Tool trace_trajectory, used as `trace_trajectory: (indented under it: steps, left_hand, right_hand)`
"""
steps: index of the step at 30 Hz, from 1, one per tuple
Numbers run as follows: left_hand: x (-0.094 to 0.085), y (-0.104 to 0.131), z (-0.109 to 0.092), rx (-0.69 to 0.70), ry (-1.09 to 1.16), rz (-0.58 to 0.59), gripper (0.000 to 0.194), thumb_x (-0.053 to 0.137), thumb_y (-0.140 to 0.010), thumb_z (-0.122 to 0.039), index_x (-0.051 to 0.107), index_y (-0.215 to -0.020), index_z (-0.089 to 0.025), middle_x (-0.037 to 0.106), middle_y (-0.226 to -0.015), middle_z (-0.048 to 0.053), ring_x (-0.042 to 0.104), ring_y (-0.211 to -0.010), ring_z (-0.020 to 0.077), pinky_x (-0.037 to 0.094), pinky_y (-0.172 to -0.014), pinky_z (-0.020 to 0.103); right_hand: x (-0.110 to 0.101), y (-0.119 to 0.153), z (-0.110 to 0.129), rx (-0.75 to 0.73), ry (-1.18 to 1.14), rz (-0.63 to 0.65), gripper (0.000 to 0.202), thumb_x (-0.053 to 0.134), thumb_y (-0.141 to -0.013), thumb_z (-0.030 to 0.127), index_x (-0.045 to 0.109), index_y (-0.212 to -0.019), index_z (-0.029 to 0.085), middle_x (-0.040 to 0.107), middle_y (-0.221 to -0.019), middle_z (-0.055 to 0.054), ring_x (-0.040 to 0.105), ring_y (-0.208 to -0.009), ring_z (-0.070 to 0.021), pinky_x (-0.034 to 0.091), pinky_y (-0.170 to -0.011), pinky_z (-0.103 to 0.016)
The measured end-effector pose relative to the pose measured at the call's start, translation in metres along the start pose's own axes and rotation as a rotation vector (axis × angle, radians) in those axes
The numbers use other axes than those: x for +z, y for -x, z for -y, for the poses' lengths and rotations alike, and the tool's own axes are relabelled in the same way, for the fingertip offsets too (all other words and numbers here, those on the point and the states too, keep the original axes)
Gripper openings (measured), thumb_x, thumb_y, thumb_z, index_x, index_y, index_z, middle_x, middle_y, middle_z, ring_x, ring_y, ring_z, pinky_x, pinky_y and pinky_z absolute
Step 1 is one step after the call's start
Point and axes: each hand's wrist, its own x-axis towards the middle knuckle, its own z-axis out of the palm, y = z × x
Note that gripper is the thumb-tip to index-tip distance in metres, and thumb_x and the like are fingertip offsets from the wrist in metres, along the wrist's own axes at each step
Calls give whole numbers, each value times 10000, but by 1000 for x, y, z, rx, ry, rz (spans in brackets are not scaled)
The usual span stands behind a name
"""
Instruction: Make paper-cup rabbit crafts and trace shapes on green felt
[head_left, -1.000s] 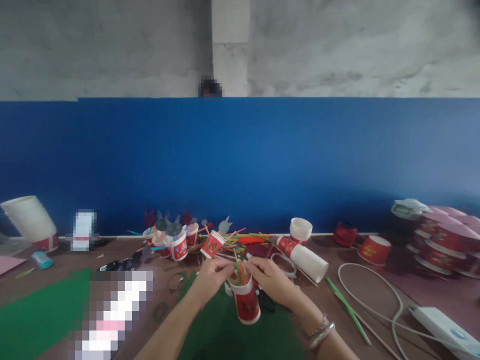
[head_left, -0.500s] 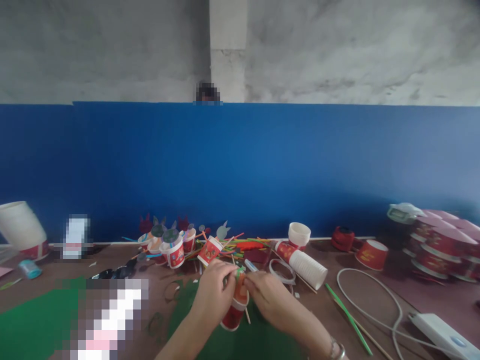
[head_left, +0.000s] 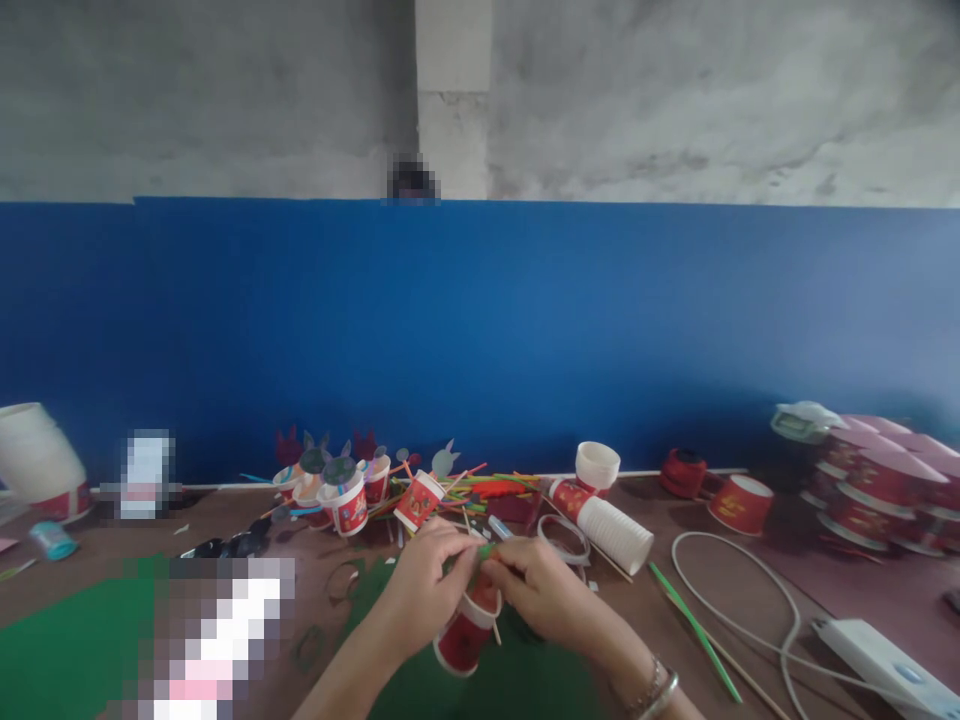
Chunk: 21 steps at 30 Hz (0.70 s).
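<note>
A red-and-white paper cup (head_left: 459,642) tilts between my hands above a green sheet, its mouth turned up and to the right. At its mouth, a small green piece (head_left: 486,551) shows between my fingertips, with an orange part partly covered below it. My left hand (head_left: 429,585) is closed, thumb and fingers pinching at the green piece from the left, beside the cup's rim. From the right, my right hand (head_left: 541,590) pinches the same piece with bent fingers. A thin pale stick (head_left: 496,630) juts out by the rim. The fingertips hide the exact grip.
Decorated cups (head_left: 345,500) with animal-shaped cutouts stand behind my left hand. Colored sticks (head_left: 487,487) lie behind the cup. A stack of cups (head_left: 615,535) lies to the right, near a white cable (head_left: 787,600) and power strip (head_left: 892,665). Red drums (head_left: 874,490) are piled far right.
My right hand has moved up and closer to my left, its fingers now at the green piece. The cup has tilted more and shifted slightly left and down.
</note>
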Motion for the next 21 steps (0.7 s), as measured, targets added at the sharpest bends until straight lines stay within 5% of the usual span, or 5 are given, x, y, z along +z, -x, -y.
trace_trajectory:
  steps: [8,13,21]
  left_hand:
    - [-9,2,-1,-110,-33,109,126,633,-729,-302,700,-701,-200,584,-767,22,532,-780,192,385,-696,279]
    - [-5,5,-2,-25,-91,157,92,634,-707,-194,631,-615,-186,565,-686,5,512,-734,174,359,-688,278]
    - [-8,15,-20,24,288,243,225,614,-761,-259,568,-560,-171,536,-664,-11,510,-701,136,366,-666,239]
  right_hand:
    - [3,-2,-12,-63,-73,0,441,415,-909,349,530,-526,164,496,-550,11,443,-534,-104,328,-528,-224]
    - [0,2,-5,-61,-159,79,458,438,-897,347,470,-479,163,431,-500,30,399,-509,-93,304,-510,-224]
    - [-19,18,16,-105,-373,200,482,439,-885,407,447,-467,167,359,-510,41,345,-508,-88,289,-505,-228]
